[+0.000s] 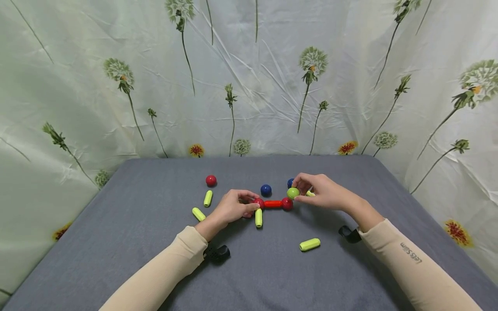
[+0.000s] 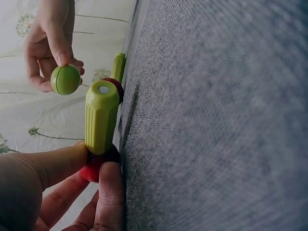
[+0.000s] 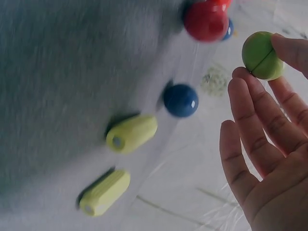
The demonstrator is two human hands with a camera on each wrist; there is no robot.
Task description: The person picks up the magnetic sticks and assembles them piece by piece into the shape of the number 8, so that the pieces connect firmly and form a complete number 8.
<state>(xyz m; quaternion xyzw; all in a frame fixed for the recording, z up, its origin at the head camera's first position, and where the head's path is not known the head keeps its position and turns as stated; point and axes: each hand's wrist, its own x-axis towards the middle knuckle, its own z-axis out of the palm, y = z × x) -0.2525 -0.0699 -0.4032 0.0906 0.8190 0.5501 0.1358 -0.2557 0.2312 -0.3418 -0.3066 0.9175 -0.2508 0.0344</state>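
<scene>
In the head view my left hand [image 1: 232,207] pinches a red ball [image 1: 258,203] between thumb and fingers. A red rod [image 1: 273,204] joins that ball to a second red ball [image 1: 287,204] on the right. From the held ball a yellow-green rod [image 1: 258,218] sticks out toward me; a small silver disc sits in its end in the left wrist view. My right hand [image 1: 320,190] pinches a green ball [image 1: 293,193] with thumb and fingertips, above and just right of the second red ball. The right wrist view shows this green ball [image 3: 262,56] with a seam around it.
Beyond the joined pieces is a blue ball [image 1: 266,190]; another blue ball [image 1: 290,183] is partly covered by my right hand. A loose red ball [image 1: 211,180] and several yellow-green rods [image 1: 309,245] lie around on the grey cloth-covered table [image 1: 128,242]. A flowered curtain [image 1: 253,86] hangs behind.
</scene>
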